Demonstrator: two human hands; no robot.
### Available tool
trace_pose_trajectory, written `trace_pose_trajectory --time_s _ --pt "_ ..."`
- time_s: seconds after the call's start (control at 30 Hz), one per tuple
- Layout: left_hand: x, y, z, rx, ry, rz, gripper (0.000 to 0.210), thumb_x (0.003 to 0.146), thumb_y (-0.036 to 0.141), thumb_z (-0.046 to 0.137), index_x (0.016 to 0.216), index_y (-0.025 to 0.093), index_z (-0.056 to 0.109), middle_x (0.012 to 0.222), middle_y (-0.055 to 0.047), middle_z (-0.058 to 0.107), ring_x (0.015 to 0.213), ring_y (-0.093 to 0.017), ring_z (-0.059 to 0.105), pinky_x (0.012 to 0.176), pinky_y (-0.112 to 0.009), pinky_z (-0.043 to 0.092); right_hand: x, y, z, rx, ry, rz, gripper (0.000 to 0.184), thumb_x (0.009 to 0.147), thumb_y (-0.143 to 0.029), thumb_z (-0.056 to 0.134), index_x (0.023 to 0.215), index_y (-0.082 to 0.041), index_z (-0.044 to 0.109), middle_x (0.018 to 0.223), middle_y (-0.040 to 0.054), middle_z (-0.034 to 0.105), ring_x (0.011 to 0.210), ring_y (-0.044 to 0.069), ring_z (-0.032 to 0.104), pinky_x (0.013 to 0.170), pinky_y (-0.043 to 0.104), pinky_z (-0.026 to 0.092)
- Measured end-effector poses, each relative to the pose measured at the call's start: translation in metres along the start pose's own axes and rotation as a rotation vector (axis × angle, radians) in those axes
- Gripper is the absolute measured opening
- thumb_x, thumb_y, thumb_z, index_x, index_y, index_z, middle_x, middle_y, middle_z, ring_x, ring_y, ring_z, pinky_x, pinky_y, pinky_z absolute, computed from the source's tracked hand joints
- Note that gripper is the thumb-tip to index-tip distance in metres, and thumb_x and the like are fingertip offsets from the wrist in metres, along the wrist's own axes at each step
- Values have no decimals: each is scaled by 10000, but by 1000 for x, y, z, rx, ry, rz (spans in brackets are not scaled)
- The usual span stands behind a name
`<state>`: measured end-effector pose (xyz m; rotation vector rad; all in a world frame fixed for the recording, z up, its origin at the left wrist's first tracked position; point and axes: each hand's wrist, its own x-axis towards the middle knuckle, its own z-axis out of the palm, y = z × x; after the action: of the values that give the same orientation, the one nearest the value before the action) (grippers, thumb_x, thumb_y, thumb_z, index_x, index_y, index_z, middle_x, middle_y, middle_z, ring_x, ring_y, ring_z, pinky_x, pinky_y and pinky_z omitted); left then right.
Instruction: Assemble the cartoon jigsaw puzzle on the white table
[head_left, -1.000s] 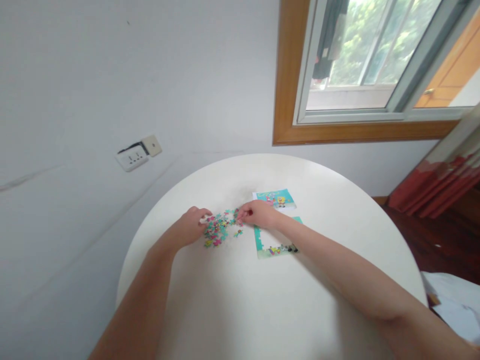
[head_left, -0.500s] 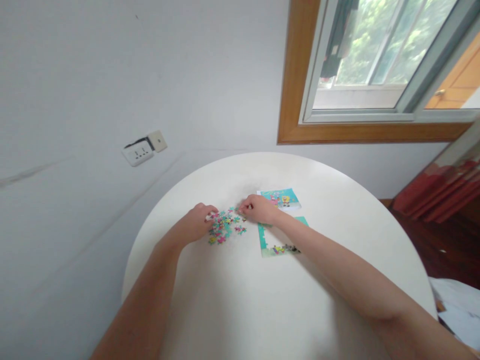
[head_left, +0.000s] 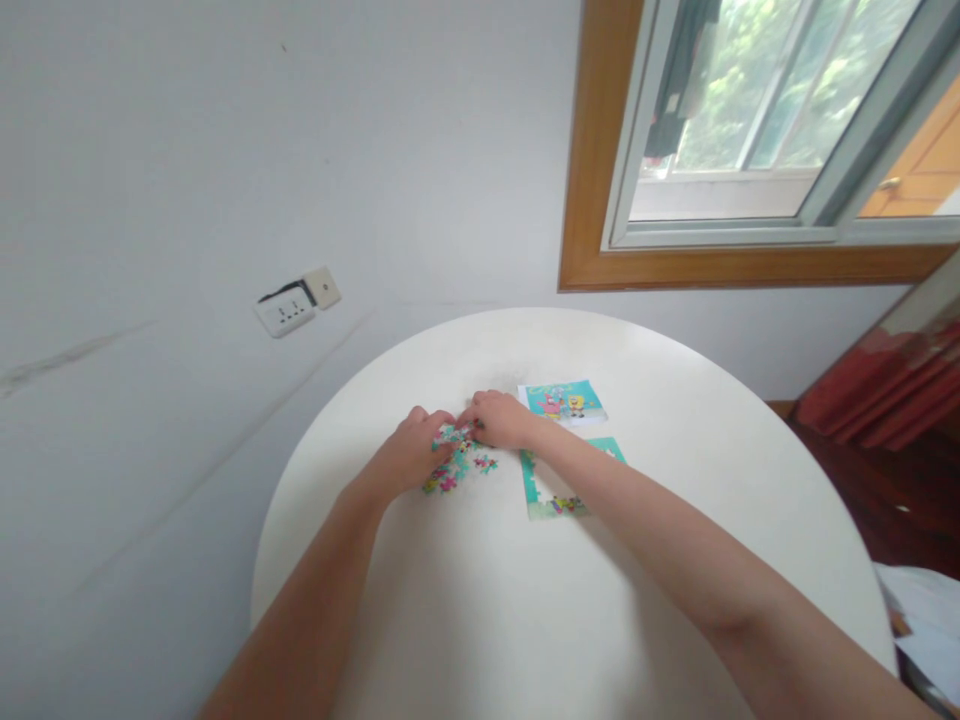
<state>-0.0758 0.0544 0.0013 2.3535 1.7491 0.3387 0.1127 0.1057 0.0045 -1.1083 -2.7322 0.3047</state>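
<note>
Loose jigsaw puzzle pieces in teal, pink and yellow lie heaped between my two hands. My left hand rests at the left side of the heap, thumb and forefinger apart around its upper part. From the right, my right hand reaches to the top of the heap with curled fingers. What its fingertips hold, if anything, is too small to make out. A few pieces sit slightly apart, below that hand. Under my right forearm lies a puzzle frame tray with a teal border, partly hidden.
A cartoon picture sheet lies behind the tray on the round white table. The wall with a power socket rises close behind the table, and a wood-framed window is at the right.
My right hand has moved left onto the heap, close to my left hand. My left fingers now reach further over the pieces. The view has shifted slightly.
</note>
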Motion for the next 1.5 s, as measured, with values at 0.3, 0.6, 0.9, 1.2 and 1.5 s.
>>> trace_pose_trajectory --time_s 0.3,0.6,0.9,1.2,1.5 --pt "2 -4 2 -79 -83 3 342 783 318 522 1083 180 612 961 -72 548 930 -230 567 904 -362 461 11 0 -3 1 -73 34 261 770 -211 597 982 -249 744 952 57 714 872 200 648 719 250 452" --pt "-1 -2 -7 -112 -135 -7 323 730 278 577 1028 181 654 950 -77 588 873 -218 581 864 -364 490 8 3 -6 -39 -50 52 299 782 -290 632 1066 -258 715 1115 102 666 1009 251 621 770 282 457" --pt "1 -1 -9 -106 -91 21 343 788 292 505 1057 147 660 943 -95 599 846 -219 593 824 -350 494 12 2 -9 6 -92 62 274 758 -236 643 1015 -236 737 1012 70 718 903 222 653 715 255 458" --pt "9 -1 6 -97 39 33 372 812 327 516 1105 154 666 931 -88 580 842 -221 595 835 -342 476 11 6 -3 99 -60 25 295 771 -180 623 1051 -185 715 1025 74 707 905 186 637 753 235 455" --pt "16 2 14 -117 85 9 336 808 371 477 877 150 721 795 -77 600 828 -235 578 786 -323 455 4 9 4 205 3 5 277 761 -174 641 1034 -177 691 988 58 656 903 173 586 765 246 431"
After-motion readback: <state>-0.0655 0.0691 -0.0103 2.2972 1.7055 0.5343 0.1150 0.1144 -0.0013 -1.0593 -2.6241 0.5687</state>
